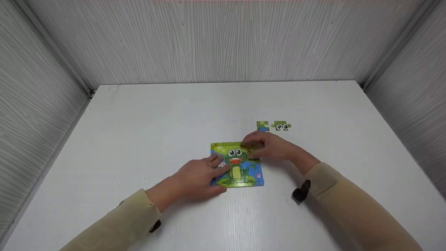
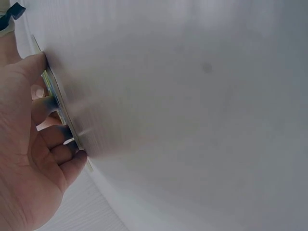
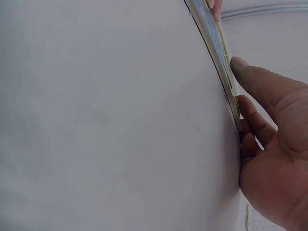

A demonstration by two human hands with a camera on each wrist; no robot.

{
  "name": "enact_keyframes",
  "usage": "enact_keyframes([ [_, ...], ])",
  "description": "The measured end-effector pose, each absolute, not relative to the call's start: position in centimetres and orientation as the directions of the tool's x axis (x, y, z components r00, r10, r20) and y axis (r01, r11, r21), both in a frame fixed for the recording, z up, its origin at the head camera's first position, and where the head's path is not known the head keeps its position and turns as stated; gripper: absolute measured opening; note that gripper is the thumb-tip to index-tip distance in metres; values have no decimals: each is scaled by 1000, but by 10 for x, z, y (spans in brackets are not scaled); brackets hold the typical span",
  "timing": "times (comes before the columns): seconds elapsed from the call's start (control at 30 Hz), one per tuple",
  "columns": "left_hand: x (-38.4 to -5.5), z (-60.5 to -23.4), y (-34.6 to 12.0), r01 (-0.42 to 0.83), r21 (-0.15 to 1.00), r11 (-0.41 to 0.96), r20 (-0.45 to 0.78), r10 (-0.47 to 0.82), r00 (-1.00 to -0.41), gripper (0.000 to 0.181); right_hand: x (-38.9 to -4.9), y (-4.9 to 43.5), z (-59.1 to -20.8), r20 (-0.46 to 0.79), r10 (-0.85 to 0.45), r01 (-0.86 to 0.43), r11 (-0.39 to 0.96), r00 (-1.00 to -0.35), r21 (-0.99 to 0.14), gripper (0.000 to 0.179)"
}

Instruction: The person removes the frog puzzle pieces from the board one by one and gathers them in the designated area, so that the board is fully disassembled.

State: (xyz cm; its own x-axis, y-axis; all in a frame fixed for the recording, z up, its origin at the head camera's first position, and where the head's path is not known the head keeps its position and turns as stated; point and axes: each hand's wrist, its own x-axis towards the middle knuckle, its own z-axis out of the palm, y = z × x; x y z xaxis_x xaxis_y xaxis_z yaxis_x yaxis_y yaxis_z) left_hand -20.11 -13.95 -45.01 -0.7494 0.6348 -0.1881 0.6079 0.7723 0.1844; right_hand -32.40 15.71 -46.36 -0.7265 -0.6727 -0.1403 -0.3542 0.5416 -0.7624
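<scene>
A square frog puzzle (image 1: 237, 172) lies flat in its shallow tray on the white table. My left hand (image 1: 198, 176) rests on its left side, fingers stretched over the picture and thumb along the front edge. In the left wrist view, fingertips (image 2: 79, 156) reach the tray's thin edge. My right hand (image 1: 273, 144) is at the top right corner, bent fingers at the far rim and thumb nearer the frog's face. Between them is a green puzzle piece (image 1: 250, 150), partly hidden by the fingers. From the right wrist, the thumb (image 3: 238, 62) is close over the tray's surface.
Beyond my right hand lie two loose pieces: a green and blue puzzle piece (image 1: 262, 125) and a puzzle piece with the frog's eyes (image 1: 281, 126). Pale wood-grain panels (image 1: 223, 42) wall the table (image 1: 156, 115) at the back and both sides.
</scene>
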Motion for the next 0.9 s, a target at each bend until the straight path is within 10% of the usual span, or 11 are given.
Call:
enact_keyframes([
  [0.9, -201, -452, -138, 615, 173, 769, -172, 639, -750, 72, -322, 157, -462, -176, -722, -407, 555, -670, -726, 33],
])
